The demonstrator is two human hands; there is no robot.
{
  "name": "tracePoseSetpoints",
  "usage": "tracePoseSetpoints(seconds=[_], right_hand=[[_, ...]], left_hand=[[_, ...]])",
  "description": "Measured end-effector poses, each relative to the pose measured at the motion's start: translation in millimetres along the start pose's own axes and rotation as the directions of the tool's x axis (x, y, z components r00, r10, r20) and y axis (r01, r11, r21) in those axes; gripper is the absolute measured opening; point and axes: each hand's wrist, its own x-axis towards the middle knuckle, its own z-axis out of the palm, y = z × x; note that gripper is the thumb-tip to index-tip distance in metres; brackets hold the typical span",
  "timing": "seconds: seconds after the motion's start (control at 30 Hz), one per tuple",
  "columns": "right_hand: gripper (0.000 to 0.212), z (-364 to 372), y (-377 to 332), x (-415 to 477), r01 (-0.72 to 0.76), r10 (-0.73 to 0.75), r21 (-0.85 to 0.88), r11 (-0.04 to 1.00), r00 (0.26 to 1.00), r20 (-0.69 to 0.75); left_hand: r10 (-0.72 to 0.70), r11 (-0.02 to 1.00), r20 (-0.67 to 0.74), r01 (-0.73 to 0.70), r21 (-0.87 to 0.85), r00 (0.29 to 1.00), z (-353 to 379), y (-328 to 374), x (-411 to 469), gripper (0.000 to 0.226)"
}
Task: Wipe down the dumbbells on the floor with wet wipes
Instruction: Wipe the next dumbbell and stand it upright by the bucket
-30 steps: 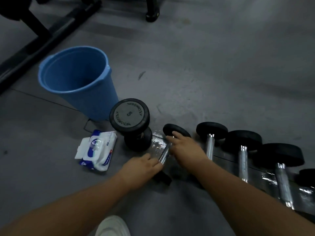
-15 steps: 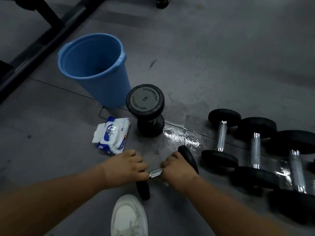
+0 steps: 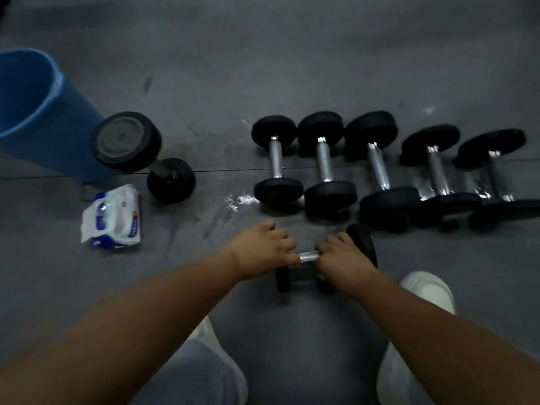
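A small black dumbbell (image 3: 362, 244) with a chrome handle lies crosswise on the grey floor just in front of me. My left hand (image 3: 263, 251) and my right hand (image 3: 343, 258) both grip its handle, a short bit of chrome showing between them. Whether a wipe is in either hand cannot be seen. A white and blue pack of wet wipes (image 3: 112, 219) lies on the floor to the left. Several more black dumbbells (image 3: 324, 162) lie in a row beyond my hands. A bigger dumbbell (image 3: 128, 141) leans tilted next to the bucket.
A blue plastic bucket (image 3: 43, 118) stands at the far left. A wet patch (image 3: 242, 200) shines on the floor between the wipes pack and the row. My white shoes (image 3: 429, 290) and knees fill the bottom of the view.
The small dumbbell was pulled out of the row towards my feet and turned crosswise, both hands staying on its handle. My view swung right, showing more of the row.
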Motion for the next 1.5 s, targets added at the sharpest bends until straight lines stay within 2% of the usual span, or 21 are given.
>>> tracePoseSetpoints(seconds=[0.1, 0.2, 0.27, 0.33, 0.4, 0.43, 0.47, 0.5, 0.53, 0.57, 0.6, 0.63, 0.7, 0.77, 0.83, 0.93, 1.07, 1.17, 1.3, 1.37, 1.5], right_hand=[[0.030, 25, 11, -10, -0.021, 0.021, 0.021, 1.000, 1.000, -0.015], [0.031, 38, 14, -13, -0.019, 0.022, 0.045, 0.999, 0.997, -0.069], [0.031, 36, 15, -12, -0.024, 0.033, 0.093, 0.995, 0.995, -0.096], [0.031, 31, 11, -11, -0.038, 0.058, 0.136, 0.990, 0.987, -0.148], [0.016, 30, 2, -14, -0.123, 0.207, 0.263, 0.957, 0.926, -0.316], [0.008, 32, -4, -16, -0.164, 0.339, 0.425, 0.890, 0.862, -0.377], [0.003, 32, -11, -17, -0.194, 0.490, 0.630, 0.752, 0.803, -0.338], [0.005, 31, -18, -18, -0.212, 0.622, 0.812, 0.544, 0.752, -0.220], [0.007, 34, -22, -14, -0.212, 0.708, 0.917, 0.337, 0.700, -0.098], [0.007, 35, -25, -10, -0.193, 0.756, 0.957, 0.218, 0.653, -0.040], [0.007, 34, -26, -5, -0.170, 0.774, 0.970, 0.172, 0.633, -0.026], [0.007, 34, -27, 1, -0.145, 0.765, 0.976, 0.165, 0.644, -0.034], [0.007, 32, -28, 13, -0.106, 0.675, 0.968, 0.229, 0.734, -0.079], [0.017, 30, -29, 21, -0.110, 0.517, 0.896, 0.431, 0.843, -0.146], [0.025, 32, -28, 25, -0.091, 0.373, 0.777, 0.623, 0.908, -0.193], [0.040, 45, -29, 12, -0.138, 0.326, 0.647, 0.749, 0.928, -0.179], [0.056, 46, -39, -1, -0.177, 0.278, 0.691, 0.700, 0.960, -0.036], [0.044, 26, -40, 14, -0.288, 0.327, 0.645, 0.708, 0.943, 0.062], [0.044, 29, -61, -2, -0.213, 0.376, 0.678, 0.703, 0.921, -0.100], [0.055, 37, -59, 1, -0.200, 0.391, 0.766, 0.611, 0.917, -0.073], [0.043, 39, -48, 15, -0.264, 0.402, 0.752, 0.603, 0.915, -0.001]], left_hand=[[-0.040, 0.998, 0.070, 0.043, -0.041, 0.997, 7, 20, 18, 0.024], [-0.229, 0.954, 0.087, 0.241, -0.180, 0.970, 7, 40, 17, 0.027], [-0.409, 0.832, 0.201, 0.455, -0.317, 0.890, 2, 53, 13, 0.039], [-0.505, 0.678, 0.425, 0.651, -0.343, 0.751, -1, 66, 9, 0.075], [-0.572, 0.582, 0.485, 0.743, -0.329, 0.662, 1, 78, 13, 0.112], [-0.605, 0.538, 0.477, 0.769, -0.345, 0.637, 3, 82, 16, 0.122], [-0.636, 0.498, 0.468, 0.789, -0.359, 0.614, 7, 86, 19, 0.126], [-0.664, 0.469, 0.450, 0.802, -0.370, 0.596, 10, 87, 22, 0.127], [-0.684, 0.441, 0.442, 0.812, -0.383, 0.580, 15, 87, 23, 0.125], [-0.692, 0.420, 0.439, 0.815, -0.400, 0.573, 18, 85, 24, 0.122], [-0.686, 0.408, 0.445, 0.811, -0.420, 0.575, 20, 80, 25, 0.120], [-0.671, 0.400, 0.457, 0.804, -0.439, 0.584, 20, 75, 26, 0.119], [-0.647, 0.395, 0.475, 0.795, -0.460, 0.596, 21, 65, 27, 0.116], [-0.631, 0.393, 0.493, 0.795, -0.462, 0.599, 19, 59, 29, 0.116], [-0.620, 0.397, 0.504, 0.794, -0.460, 0.602, 19, 58, 29, 0.116], [-0.615, 0.381, 0.503, 0.787, -0.484, 0.607, 20, 58, 27, 0.117], [-0.624, 0.377, 0.476, 0.772, -0.512, 0.620, 23, 63, 25, 0.118], [-0.633, 0.381, 0.466, 0.773, -0.508, 0.618, 24, 63, 25, 0.116], [-0.614, 0.367, 0.483, 0.767, -0.526, 0.625, 23, 60, 26, 0.116], [-0.617, 0.352, 0.495, 0.777, -0.522, 0.612, 22, 60, 27, 0.115], [-0.615, 0.349, 0.511, 0.788, -0.507, 0.601, 20, 59, 28, 0.114]])
